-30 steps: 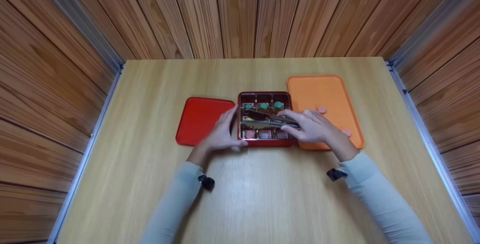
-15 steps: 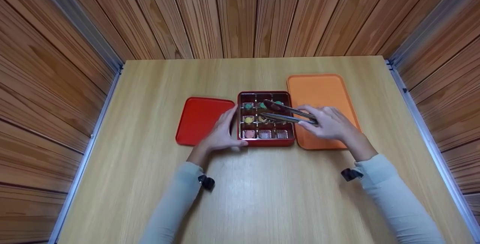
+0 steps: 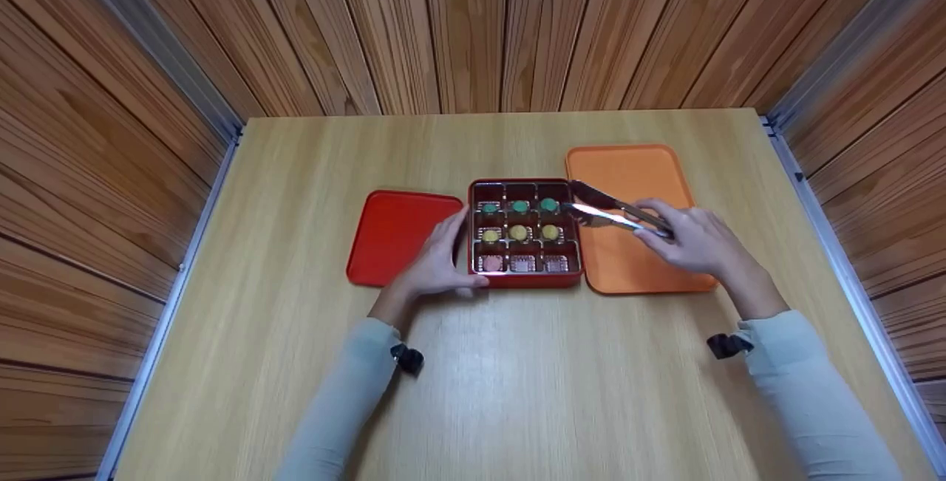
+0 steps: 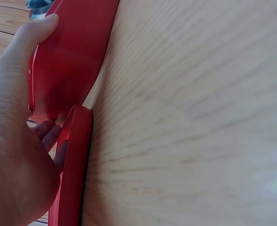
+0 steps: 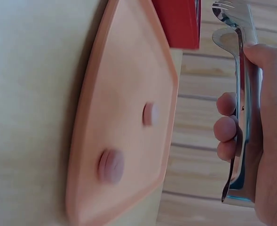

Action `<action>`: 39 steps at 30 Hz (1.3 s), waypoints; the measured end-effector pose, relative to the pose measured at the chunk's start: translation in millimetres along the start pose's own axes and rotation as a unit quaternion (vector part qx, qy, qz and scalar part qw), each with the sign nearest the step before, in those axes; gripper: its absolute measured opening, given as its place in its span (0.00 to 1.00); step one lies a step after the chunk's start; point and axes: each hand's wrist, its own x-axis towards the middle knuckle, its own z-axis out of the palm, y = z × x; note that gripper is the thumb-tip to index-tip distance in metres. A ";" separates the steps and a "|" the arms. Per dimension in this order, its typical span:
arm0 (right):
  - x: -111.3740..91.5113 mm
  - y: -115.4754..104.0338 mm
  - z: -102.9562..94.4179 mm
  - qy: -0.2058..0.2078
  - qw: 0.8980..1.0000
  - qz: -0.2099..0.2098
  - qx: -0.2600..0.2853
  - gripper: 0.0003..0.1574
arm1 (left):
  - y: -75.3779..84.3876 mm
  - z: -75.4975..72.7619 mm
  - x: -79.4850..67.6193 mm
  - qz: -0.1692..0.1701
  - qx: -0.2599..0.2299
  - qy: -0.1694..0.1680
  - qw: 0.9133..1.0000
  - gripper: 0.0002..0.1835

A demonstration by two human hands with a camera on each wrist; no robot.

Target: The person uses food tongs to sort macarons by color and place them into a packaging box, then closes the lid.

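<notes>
My left hand (image 3: 436,263) steadies a red divided box (image 3: 528,281), thumb on its front wall, fingers along its left side. In its compartments lie green discs (image 3: 519,207) across the back row, yellow discs (image 3: 519,233) across the middle, and one pink disc (image 3: 492,264) at the front left. Metal tongs (image 3: 602,213) are gripped in my right hand (image 3: 691,241). Their tips are spread, nothing between them, at the box's right edge over the orange tray (image 3: 628,163). Two pink discs rest on that tray, a nearer one (image 5: 112,166) and a farther one (image 5: 151,114); my right hand hides them in the head view.
A red lid (image 3: 399,230) lies left of the box, right by my left fingers. The orange tray's left rim runs close along the box's right side. Wood-panelled walls (image 3: 473,30) enclose the wooden table (image 3: 480,392).
From over the box, my right hand has moved right with the tongs, which have opened. A yellow disc now shows in the middle row's right compartment. My left hand stays in place.
</notes>
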 end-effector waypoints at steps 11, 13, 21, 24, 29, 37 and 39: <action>-17.4 34.2 -10.3 0.027 0.999 0.029 -0.025 0.29 | -0.2 0.4 -0.2 -0.005 0.002 0.000 1.000 0.76; -19.6 38.4 -12.1 0.025 0.999 0.038 -0.027 0.29 | -0.1 0.6 -0.2 -0.004 0.002 0.001 1.000 0.76; -21.7 48.9 -22.1 -0.002 0.997 0.071 -0.042 0.31 | 0.4 0.5 -0.2 -0.004 0.005 0.002 1.000 0.75; -19.3 50.4 -26.9 -0.028 0.995 0.087 -0.047 0.33 | 0.2 0.7 0.1 -0.006 0.005 0.003 1.000 0.76; -15.4 53.7 -30.4 -0.056 0.992 0.102 -0.055 0.36 | -0.6 1.1 0.3 -0.011 0.008 0.002 1.000 0.76; -10.6 60.3 -27.1 -0.090 0.987 0.124 -0.051 0.38 | -0.2 1.6 0.4 -0.013 0.003 0.002 1.000 0.75; -9.5 62.2 -25.1 -0.098 0.986 0.125 -0.050 0.38 | 0.2 1.4 0.4 -0.012 0.003 0.002 1.000 0.75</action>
